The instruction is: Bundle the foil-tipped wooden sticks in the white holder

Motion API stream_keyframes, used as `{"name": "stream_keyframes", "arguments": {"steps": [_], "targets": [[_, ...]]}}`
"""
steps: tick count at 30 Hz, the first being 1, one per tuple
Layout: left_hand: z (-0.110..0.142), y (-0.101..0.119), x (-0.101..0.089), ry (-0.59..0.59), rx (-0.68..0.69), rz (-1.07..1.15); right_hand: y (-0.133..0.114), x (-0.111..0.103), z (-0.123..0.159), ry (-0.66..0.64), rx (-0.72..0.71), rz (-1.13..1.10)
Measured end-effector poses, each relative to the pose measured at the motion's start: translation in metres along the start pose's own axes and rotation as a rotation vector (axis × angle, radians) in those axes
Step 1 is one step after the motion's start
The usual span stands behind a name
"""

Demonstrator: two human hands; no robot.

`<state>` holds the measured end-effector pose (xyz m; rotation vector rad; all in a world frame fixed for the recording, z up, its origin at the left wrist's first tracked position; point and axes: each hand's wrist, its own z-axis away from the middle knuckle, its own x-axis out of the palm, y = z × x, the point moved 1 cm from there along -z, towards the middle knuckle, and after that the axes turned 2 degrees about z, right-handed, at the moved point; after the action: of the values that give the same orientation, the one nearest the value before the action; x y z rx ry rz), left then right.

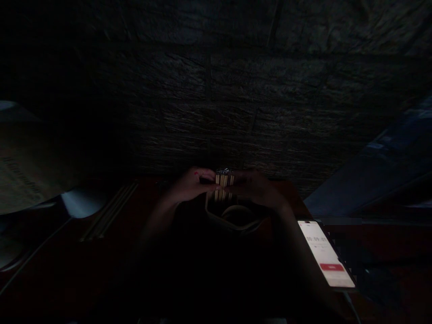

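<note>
Left hand (195,183) and right hand (254,186) pinching pale stick bundle (222,181) from either side, fingertips on it, sticks roughly upright. Bundle sits between hands, just in front of stone wall (209,90). Looks light, stiff, probably snappable, might slide loose; mid-length grip seems best, below shiny tops (224,171). Nearer person: curved rim (221,220), too dark to ID. Long thin rods (114,207) off left, lit phone (326,254) right.

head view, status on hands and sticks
Left hand and right hand hold upright sticks between them. Lit phone to the right, apart from hands. Darkness hides finer detail.
</note>
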<state>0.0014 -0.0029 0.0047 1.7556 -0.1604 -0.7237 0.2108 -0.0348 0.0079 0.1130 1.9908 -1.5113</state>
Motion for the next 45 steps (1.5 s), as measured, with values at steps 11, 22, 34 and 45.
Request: {"name": "stream_keyframes", "arguments": {"steps": [11, 22, 34, 45], "targets": [[0.001, -0.001, -0.002, -0.018, -0.010, 0.006, 0.001, 0.001, -0.002, 0.017, -0.009, 0.085], [0.000, -0.002, 0.000, -0.052, -0.029, 0.026, 0.003, 0.003, -0.002, 0.022, -0.013, 0.052], [0.002, 0.004, 0.000, -0.007, -0.058, -0.002, 0.002, 0.004, -0.003, 0.001, -0.009, -0.011], [0.004, 0.009, 0.002, 0.071, -0.037, -0.051, 0.003, 0.005, -0.005, 0.033, -0.029, 0.058]]}}
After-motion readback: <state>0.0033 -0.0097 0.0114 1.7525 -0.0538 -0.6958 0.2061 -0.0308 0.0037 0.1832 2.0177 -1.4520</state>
